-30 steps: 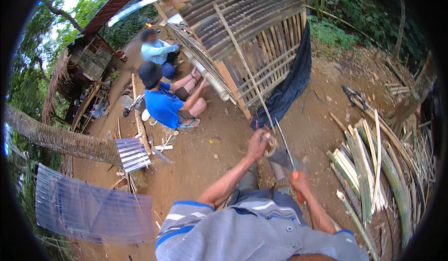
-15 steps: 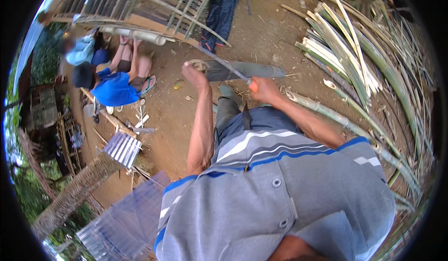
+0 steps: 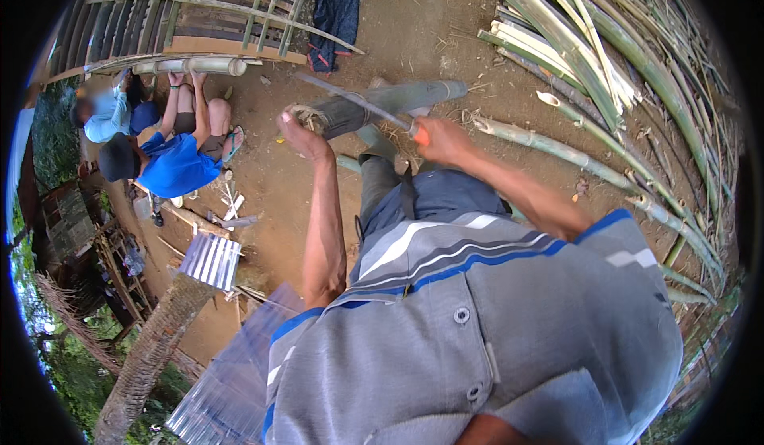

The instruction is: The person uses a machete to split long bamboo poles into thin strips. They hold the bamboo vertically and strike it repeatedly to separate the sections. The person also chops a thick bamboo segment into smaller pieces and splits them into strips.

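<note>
My left hand [image 3: 306,136] is closed at the near-left end of a thick grey-green bamboo piece [image 3: 398,100], where straw-coloured fibres [image 3: 306,117] show. The bamboo slants up to the right, in front of my legs. In my right hand [image 3: 446,141] is the orange handle of a machete [image 3: 358,101]. Its long, narrow grey blade points up and left across the bamboo. Whether the edge touches the bamboo, I cannot tell. My boot [image 3: 377,144] stands just below the bamboo.
Split bamboo strips [image 3: 549,47] and long green poles [image 3: 557,147] lie at the right. Two people sit at the left, one in a blue shirt [image 3: 179,165], holding a pale pole [image 3: 191,66] beside a slatted frame [image 3: 215,15]. Clear corrugated sheets [image 3: 231,373] lie lower left.
The whole view has shifted. The bamboo is now more tilted, its right end higher, and my left hand is still at its left end. The machete stays in my right hand, across the bamboo.
</note>
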Motion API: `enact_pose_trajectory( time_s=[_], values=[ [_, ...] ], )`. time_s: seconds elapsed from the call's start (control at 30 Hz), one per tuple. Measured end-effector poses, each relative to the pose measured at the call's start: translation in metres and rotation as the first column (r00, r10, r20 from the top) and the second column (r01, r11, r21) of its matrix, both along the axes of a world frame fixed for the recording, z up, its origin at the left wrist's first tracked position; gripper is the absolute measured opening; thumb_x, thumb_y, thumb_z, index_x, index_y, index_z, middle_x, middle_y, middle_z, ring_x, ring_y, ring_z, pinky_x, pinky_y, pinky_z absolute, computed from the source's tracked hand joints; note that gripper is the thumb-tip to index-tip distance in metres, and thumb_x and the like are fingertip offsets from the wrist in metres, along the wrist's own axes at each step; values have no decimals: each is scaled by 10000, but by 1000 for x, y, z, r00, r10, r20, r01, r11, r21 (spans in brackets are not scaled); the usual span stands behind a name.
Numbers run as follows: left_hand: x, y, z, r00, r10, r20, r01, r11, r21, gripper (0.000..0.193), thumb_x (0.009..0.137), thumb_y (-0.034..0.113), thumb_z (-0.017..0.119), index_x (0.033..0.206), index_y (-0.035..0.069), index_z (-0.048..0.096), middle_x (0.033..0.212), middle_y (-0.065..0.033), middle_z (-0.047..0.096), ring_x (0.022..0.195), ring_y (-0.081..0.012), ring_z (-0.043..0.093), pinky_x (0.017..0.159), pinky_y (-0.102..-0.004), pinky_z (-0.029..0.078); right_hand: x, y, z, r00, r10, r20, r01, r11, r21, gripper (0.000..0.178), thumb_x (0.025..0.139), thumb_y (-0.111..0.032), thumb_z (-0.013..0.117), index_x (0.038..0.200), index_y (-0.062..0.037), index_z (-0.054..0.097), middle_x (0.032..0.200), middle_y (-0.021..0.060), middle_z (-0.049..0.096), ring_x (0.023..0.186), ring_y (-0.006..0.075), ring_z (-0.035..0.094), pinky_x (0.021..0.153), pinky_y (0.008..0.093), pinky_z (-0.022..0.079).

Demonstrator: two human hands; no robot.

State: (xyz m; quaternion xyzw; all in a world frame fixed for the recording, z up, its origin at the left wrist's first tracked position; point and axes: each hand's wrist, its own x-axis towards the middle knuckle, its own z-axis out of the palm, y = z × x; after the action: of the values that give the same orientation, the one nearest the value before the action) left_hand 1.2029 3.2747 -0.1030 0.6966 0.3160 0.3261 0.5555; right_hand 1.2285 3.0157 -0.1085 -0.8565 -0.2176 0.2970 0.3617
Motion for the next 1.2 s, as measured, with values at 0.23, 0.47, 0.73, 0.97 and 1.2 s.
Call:
enact_pose_trajectory(
  time_s=[0.23, 0.47, 0.73, 0.97, 1.2],
  values=[
    [-9, -8, 5, 984, -172, 38, 169, 982, 81, 503, 926, 446, 288, 990, 16, 540, 970, -98, 526, 899, -195, 494, 797, -323, 392, 18, 10, -2, 998, -1, -61, -2, 999, -51, 360, 655, -188, 611, 986, -49, 579, 854, 216, 622, 813, 393, 602, 685, 469, 471],
    [-3, -24, 24, 962, -222, 160, 204, 971, 124, 444, 888, 418, 373, 986, 33, 572, 1011, -94, 488, 987, -207, 457, 883, -336, 349, 23, -2, -18, 985, -79, -153, 66, 994, -86, 366, 681, -182, 637, 1014, -37, 591, 927, 190, 628, 903, 335, 607, 741, 412, 471],
    [-2, -28, 30, 941, -300, 153, 256, 932, 256, 459, 891, 400, 360, 947, 4, 584, 950, -113, 498, 949, -234, 475, 868, -348, 351, 26, -3, -45, 991, -103, -87, 99, 994, -43, 396, 639, -139, 627, 990, 36, 574, 813, 212, 616, 817, 343, 615, 725, 372, 467],
    [12, -28, 41, 971, -169, 172, 172, 985, 0, 370, 946, 310, 351, 902, 11, 565, 861, -78, 559, 837, -168, 513, 794, -291, 393, 28, -26, -53, 996, -85, -38, 87, 995, 55, 224, 672, -67, 595, 871, 14, 534, 623, 97, 555, 482, 188, 551, 434, 333, 434],
    [26, -25, 31, 962, -191, 193, 220, 965, -141, 275, 927, 289, 491, 909, 32, 585, 847, -18, 574, 813, -80, 505, 729, -236, 406, 27, -9, -6, 986, -127, -111, 129, 992, 16, 309, 639, -115, 623, 906, 30, 568, 793, 206, 618, 743, 317, 620, 651, 406, 466]
  ],
)
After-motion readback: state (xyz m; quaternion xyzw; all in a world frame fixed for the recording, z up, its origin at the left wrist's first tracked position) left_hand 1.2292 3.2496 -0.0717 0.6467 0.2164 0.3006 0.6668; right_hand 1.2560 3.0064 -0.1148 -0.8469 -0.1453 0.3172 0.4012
